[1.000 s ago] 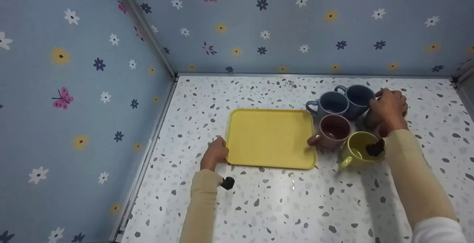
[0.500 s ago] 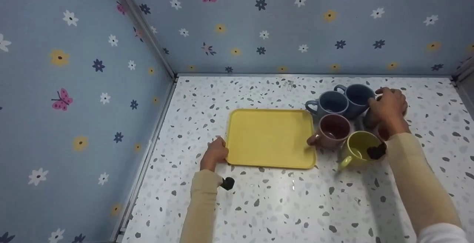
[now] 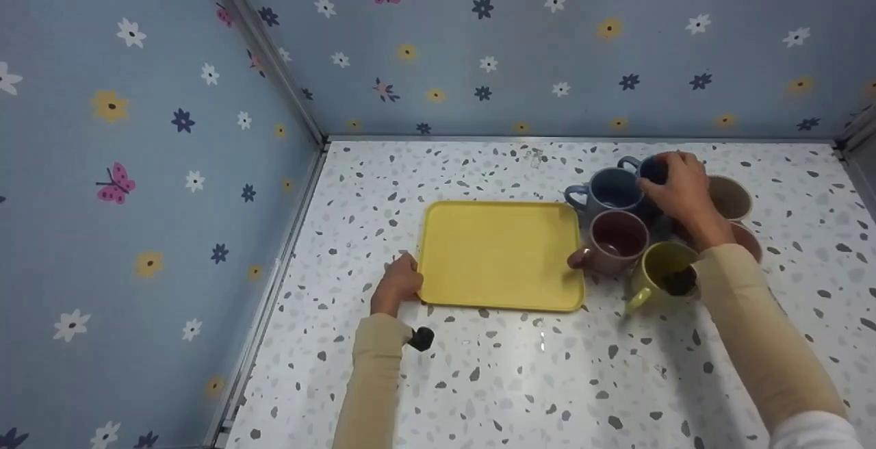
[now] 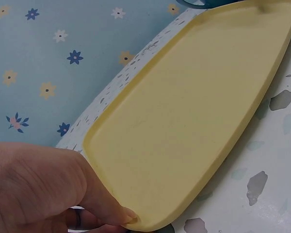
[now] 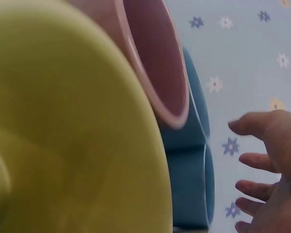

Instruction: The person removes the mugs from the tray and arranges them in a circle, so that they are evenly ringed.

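My left hand (image 3: 397,281) pinches the left edge of a yellow tray (image 3: 503,257); in the left wrist view the thumb (image 4: 128,214) lies on its rim. Over the rear blue mug (image 3: 653,170) hovers my right hand (image 3: 677,189), partly covering it. The right wrist view has that hand (image 5: 276,170) with fingers spread and apart from the mugs. A second blue mug (image 3: 605,205) stands beside the first, and a dark pink mug (image 3: 618,237) sits in front. Nearest me is a yellow mug (image 3: 660,278).
A beige mug (image 3: 729,199) and a pink mug (image 3: 747,242) stand right of my right hand, the pink one partly behind the wrist. All the mugs cluster at the tray's right side on a speckled table (image 3: 506,380). Flowered blue walls (image 3: 520,45) rise behind and left.
My right hand has moved left from the beige mug to above the rear blue mug, uncovering the beige and pink mugs. The left hand and tray have stayed put.
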A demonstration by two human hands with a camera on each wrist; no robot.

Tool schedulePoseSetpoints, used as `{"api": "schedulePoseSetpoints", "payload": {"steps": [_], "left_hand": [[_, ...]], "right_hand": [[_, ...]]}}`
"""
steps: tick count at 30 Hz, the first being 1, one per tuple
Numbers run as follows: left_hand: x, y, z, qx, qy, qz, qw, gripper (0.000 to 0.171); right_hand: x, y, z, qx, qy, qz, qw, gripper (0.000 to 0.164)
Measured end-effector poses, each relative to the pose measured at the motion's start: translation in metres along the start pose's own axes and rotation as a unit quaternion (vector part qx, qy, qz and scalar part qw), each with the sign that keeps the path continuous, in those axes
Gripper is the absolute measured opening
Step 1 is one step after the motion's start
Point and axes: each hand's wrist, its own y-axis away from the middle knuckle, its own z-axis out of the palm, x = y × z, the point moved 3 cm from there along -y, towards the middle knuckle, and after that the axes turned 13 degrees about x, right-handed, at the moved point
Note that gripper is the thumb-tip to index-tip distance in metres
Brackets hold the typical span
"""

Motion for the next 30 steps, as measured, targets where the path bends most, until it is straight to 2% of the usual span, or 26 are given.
{"api": "schedulePoseSetpoints", "payload": {"steps": [9,14,19,24,30], "left_hand": [[0.002,0.001,0.0,0.009,-0.005,0.012,0.9999,0.01],[0.001,0.001,-0.001,0.011,-0.002,0.022,0.9997,0.01],[0.0,0.0,0.0,0.008,0.002,0.012,0.9999,0.011],[0.0,0.0,0.0,0.004,0.006,0.002,1.0,0.013],[0.0,0.001,0.0,0.007,0.004,0.013,0.9999,0.012]], "right_hand": [[-0.028,0.004,0.026,-0.065,0.008,-0.047,0.997,0.072],[-0.033,0.005,0.036,-0.089,0.019,-0.055,0.994,0.08],[-0.032,0.004,0.043,-0.104,0.034,-0.054,0.993,0.084],[-0.031,0.004,0.047,-0.106,0.037,-0.063,0.992,0.085],[-0.031,0.005,0.047,-0.08,0.034,-0.061,0.994,0.079]]}}
